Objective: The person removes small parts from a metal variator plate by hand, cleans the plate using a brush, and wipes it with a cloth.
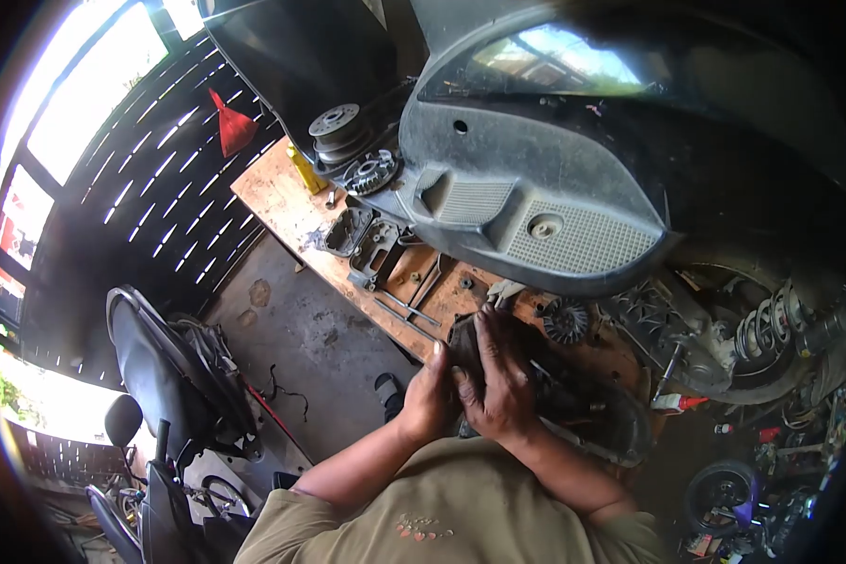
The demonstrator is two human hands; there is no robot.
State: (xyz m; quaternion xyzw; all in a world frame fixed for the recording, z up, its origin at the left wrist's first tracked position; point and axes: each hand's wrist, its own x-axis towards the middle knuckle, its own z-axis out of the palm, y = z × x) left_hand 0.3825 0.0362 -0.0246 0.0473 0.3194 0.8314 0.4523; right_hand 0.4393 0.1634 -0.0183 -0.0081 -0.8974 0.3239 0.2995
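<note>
My left hand [428, 399] and my right hand [498, 385] are close together in front of my chest, at the near edge of the workbench. Both are closed around something dark between the palms, which I cannot make out. The left thumb points up, and the right fingers lie long and pressed together. Just beyond my right hand are a pale cloth-like piece [506, 291] and a dark finned wheel [566, 321]. Under my right forearm lies a large dark casing [620, 428]. Long thin metal tools [409, 315] rest left of my hands.
Metal engine housings [374, 254], a toothed part [371, 172] and a yellow bottle [305, 171] sit on the wooden bench [273, 193]. A grey scooter body panel [545, 211] overhangs it. A spring shock absorber [780, 324] is at right, a parked motorbike [164, 376] at left.
</note>
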